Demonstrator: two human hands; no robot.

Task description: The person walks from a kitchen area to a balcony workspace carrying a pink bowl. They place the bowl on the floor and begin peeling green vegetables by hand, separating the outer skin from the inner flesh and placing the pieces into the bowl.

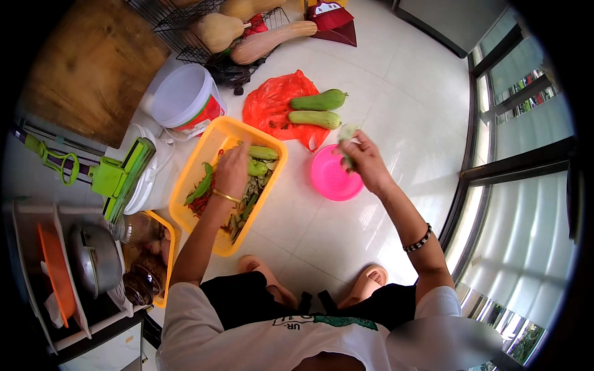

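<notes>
My left hand [233, 169], wearing a gold bangle, reaches into a yellow plastic basket [276, 183]. Its fingers blur over the contents, so whether they grip anything is unclear. Around it lie red chillies [198, 204], a long green pod [200, 188], light green squashes [263, 152] and flat greenish bean pods [256, 185]. My right hand [366, 160] is raised above a round pink plastic colander [332, 181]. Between its thumb and fingers are blurred pale green pods [347, 134]. The hand hides part of the colander.
Two green squashes [320, 99] rest on a red plastic bag [274, 104] on the tiled floor. White buckets [181, 95] and a green mop head [123, 178] stand left. Pumpkins [274, 41] and a dustpan [332, 23] are beyond; glazed doors [519, 222] line the right.
</notes>
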